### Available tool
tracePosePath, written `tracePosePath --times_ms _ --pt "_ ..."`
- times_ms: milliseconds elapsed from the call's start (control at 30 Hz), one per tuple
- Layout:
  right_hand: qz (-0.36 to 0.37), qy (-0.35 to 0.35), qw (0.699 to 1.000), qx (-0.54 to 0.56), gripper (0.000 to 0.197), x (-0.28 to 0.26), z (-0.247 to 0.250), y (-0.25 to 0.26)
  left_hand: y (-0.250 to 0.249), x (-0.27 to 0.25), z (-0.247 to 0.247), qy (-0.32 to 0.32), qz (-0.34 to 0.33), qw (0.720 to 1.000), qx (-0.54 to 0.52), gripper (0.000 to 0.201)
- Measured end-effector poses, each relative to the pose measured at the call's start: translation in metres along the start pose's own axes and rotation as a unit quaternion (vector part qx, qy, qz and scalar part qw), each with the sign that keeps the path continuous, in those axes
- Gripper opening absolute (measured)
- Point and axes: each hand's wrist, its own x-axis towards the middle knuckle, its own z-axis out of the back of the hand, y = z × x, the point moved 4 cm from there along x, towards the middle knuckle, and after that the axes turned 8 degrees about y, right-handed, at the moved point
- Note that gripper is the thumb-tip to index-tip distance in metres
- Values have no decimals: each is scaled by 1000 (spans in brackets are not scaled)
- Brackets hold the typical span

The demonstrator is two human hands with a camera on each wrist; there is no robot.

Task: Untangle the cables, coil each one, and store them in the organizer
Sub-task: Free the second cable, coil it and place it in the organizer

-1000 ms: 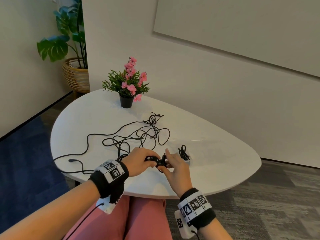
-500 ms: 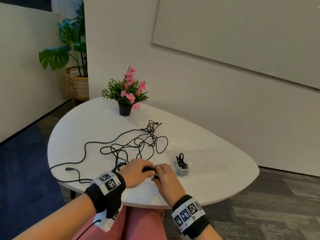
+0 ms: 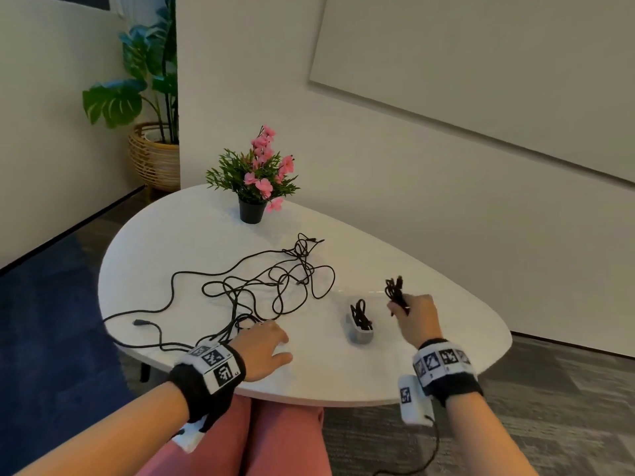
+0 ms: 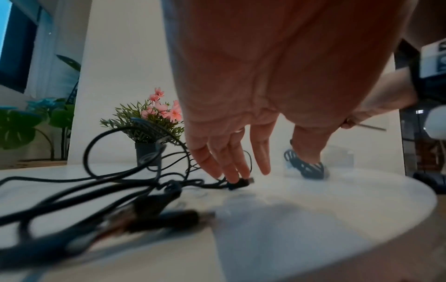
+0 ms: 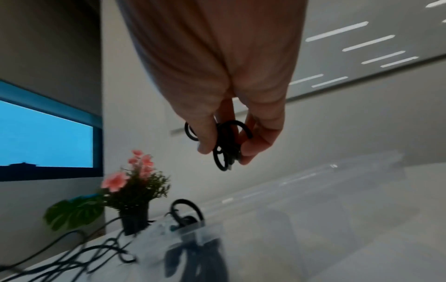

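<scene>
A tangle of black cables (image 3: 275, 280) lies spread over the white table (image 3: 446, 324). My left hand (image 3: 264, 348) rests near the front edge with straight fingers, and its fingertips (image 4: 241, 171) touch a cable plug (image 4: 243, 183). My right hand (image 3: 415, 314) hovers above the table and pinches a small coiled black cable (image 3: 395, 292) (image 5: 226, 145) between thumb and fingers. Just left of that hand stands the small clear organizer (image 3: 359, 338) (image 5: 200, 234), which holds another coiled cable (image 3: 359, 314).
A small pot of pink flowers (image 3: 252, 211) stands at the table's far side. A large leafy plant in a wicker basket (image 3: 154, 156) is on the floor behind. The wall runs close along the table's right side. Loose cable ends (image 3: 139, 322) trail to the left edge.
Both hands held the coil together near the table's front. The right hand has since carried it up and right past the organizer, and the left hand let go and dropped onto the loose cables.
</scene>
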Motion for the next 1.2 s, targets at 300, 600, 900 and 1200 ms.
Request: tracePosePath --times_ms 300,600,900,1200 --pt "-108 163 971 -138 32 46 -39 -17 20 -1 -21 25 15 999 42 50" --pt "-160 258 944 -132 31 49 -51 -14 25 -2 -20 24 -2 1000 14 44" --pt "-169 279 923 -202 28 52 -56 -6 25 -1 -19 18 -9 1000 1 40" --pt "-183 149 953 -190 25 56 -44 -10 27 -2 -20 22 -26 999 7 42"
